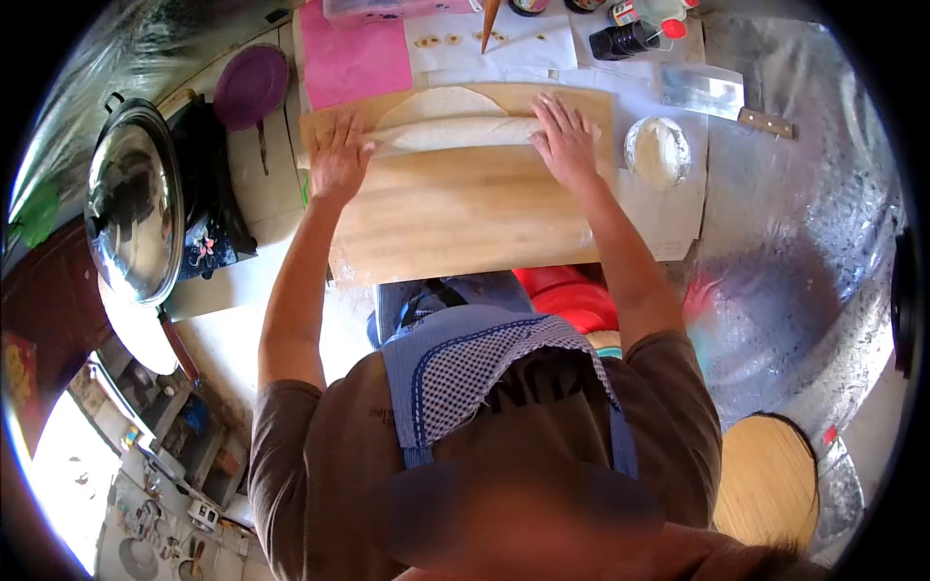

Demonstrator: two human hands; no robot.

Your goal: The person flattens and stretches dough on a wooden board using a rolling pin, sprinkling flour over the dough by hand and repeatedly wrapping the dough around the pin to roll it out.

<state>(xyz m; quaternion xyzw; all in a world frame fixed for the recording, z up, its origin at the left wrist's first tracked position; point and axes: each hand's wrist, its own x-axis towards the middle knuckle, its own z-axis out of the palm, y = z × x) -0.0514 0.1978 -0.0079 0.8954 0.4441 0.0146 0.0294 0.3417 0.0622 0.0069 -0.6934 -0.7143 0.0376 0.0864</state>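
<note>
A pale roll of dough (446, 136) lies across the far part of a wooden board (455, 213). A flat rounded flap of dough (450, 101) spreads out behind it. Whether a rolling pin is inside the roll I cannot tell. My left hand (339, 157) rests palm down on the roll's left end, fingers stretched forward. At the right end my right hand (566, 140) lies the same way, its fingers extended over the roll. Both palms hide the parts beneath them.
Right of the board are a foil bowl of flour (658, 153) and a cleaver (702, 91). Dark bottles (625, 41) stand behind. Leftward are a lidded pan (136, 203) on a stove and a purple lid-like disc (252, 87). A pink sheet (354, 53) lies at the back.
</note>
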